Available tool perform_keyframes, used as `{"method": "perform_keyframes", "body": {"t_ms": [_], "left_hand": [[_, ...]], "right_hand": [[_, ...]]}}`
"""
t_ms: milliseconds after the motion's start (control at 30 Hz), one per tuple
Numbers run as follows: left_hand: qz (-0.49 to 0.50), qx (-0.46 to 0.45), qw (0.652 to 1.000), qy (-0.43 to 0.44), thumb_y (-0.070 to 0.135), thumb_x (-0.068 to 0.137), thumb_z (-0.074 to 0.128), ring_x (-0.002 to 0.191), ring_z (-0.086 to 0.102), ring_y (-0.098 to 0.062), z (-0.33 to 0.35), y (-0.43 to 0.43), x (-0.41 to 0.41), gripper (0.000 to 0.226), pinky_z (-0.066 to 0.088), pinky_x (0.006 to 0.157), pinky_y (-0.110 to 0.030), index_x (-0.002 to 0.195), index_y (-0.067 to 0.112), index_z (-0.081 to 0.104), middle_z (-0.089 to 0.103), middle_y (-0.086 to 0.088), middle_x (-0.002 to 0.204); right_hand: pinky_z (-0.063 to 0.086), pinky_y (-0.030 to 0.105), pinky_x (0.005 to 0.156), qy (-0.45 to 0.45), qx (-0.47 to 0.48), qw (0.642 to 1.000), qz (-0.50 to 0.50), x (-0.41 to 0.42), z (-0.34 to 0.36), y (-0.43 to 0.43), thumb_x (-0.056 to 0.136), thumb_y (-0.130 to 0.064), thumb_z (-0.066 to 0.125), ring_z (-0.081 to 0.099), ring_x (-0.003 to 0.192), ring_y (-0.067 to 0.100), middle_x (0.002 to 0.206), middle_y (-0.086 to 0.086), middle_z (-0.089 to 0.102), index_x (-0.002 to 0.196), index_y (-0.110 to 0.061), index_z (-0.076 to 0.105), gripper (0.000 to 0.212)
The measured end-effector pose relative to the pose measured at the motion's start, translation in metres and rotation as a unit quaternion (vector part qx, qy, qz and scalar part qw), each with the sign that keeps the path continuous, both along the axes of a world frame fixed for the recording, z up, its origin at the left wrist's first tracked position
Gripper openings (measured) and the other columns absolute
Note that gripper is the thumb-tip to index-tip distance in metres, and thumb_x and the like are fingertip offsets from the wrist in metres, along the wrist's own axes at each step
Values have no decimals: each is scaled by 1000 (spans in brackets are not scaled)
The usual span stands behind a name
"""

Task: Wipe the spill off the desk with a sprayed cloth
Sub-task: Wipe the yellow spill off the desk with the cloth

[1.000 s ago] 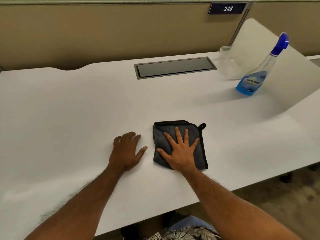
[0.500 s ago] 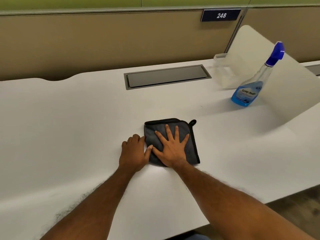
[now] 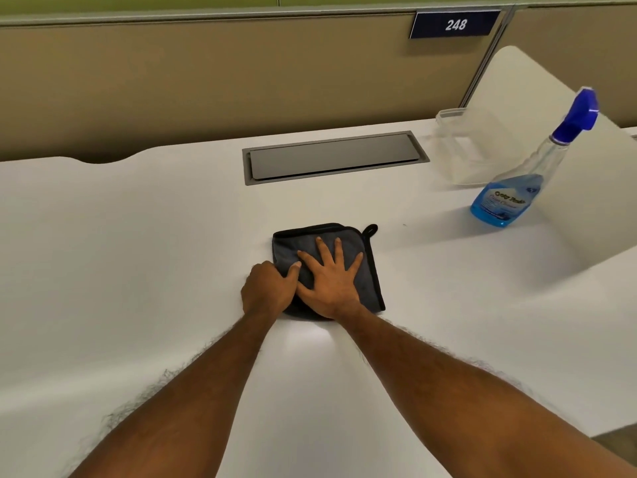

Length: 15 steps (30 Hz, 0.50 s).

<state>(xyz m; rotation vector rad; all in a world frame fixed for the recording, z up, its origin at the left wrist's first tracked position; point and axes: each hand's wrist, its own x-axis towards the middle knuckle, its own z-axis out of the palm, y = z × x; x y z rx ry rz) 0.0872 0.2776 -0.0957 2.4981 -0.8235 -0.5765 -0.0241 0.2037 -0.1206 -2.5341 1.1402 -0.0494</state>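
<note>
A folded dark grey cloth with a black hem and a small loop lies flat on the white desk, near the middle. My right hand presses flat on the cloth, fingers spread. My left hand sits at the cloth's left edge, fingers curled over that edge and thumb touching the right hand. A spray bottle with blue liquid and a blue trigger head stands upright at the right. No spill shows on the desk surface.
A clear plastic container stands behind the bottle. A grey cable hatch is set into the desk's back. A white divider panel rises at the right. A beige partition with the sign 248 runs behind.
My left hand has slid right from the bare desk onto the cloth's left edge, meeting the right hand. The right hand stays pressed on the cloth.
</note>
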Motion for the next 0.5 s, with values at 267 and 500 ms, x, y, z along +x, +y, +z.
{"method": "perform_keyframes", "body": {"t_ms": [267, 500], "left_hand": [[19, 48, 999, 11, 70, 86, 43, 89, 66, -31, 4, -2, 7, 72, 55, 77, -39, 93, 3, 69, 71, -13, 96], [45, -34, 997, 60, 55, 83, 65, 105, 64, -30, 10, -6, 12, 56, 50, 83, -36, 118, 13, 56, 68, -9, 117]], "right_hand": [[42, 44, 96, -178, -7, 954, -241, -62, 21, -20, 81, -40, 66, 53, 112, 30, 124, 10, 54, 126, -16, 54, 52], [45, 49, 103, -150, 230, 897, -345, -57, 34, -41, 75, -49, 78, 52, 124, 35, 137, 14, 52, 140, -11, 36, 86]]}}
